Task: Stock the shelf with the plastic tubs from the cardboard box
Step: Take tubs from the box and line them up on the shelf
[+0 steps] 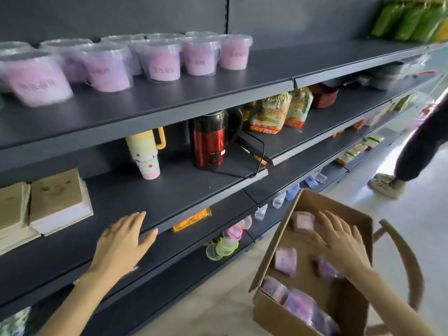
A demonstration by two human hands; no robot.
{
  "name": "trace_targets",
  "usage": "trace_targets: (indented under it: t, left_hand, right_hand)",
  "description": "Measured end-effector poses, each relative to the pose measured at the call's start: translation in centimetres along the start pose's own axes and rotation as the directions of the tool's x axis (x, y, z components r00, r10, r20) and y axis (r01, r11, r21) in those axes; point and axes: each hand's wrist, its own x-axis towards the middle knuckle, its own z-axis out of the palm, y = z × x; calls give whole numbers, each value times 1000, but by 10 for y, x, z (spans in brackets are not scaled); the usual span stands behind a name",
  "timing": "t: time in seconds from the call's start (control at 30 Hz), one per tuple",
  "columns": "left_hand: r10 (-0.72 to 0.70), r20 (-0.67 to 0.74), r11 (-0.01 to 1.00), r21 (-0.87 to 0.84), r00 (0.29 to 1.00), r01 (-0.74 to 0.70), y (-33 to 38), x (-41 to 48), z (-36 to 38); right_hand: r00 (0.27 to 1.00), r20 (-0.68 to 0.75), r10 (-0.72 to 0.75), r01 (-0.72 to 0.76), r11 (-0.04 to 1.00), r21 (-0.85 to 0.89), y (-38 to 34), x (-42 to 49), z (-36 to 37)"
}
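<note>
At about four o'clock in the head view, the cardboard box point(271, 241) holds several film-wrapped plastic tubs point(303, 221) lying loose. Stocked tubs point(164, 60) stand in rows on the top shelf point(266, 69) toward ten o'clock. The right hand point(339, 238) is spread and empty just over one tub, while the left hand point(123, 241) lies flat and empty by a lower shelf point(194, 190). The tubs look light, thin-walled and slippery in their film — best gripped gently round the body.

Held left hand point(123, 241) forward, palm down, fingers straight, thumb spread wide. Held right hand point(339, 241) out alongside, palm down, fingers splayed, gripping nothing. Had both forearms extended.
</note>
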Motion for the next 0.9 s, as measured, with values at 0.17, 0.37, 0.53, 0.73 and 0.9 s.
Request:
trace_targets:
  t: [0.17,0.37,0.53,0.73,0.9]
  left_hand:
    - [123,64,990,-79,990,-118,57,59,35]
    - [332,220,943,-86,917,-321,147,106,73]
    - [471,346,881,-138,811,-453,223,115,109]
    - [581,537,806,-277,612,-523,304,97,178]
    - [620,706,760,-430,344,-487,348,74,259]
  right_hand:
    - [980,102,170,-173,985,20,40,12,33]
    - [931,172,321,-339,936,92,75,11,69]
    - [880,317,355,-405,908,108,102,2,118]
    - [804,591,63,-211,960,185,113,-10,199]
    - [694,691,-204,34,967,252,102,-26,278]
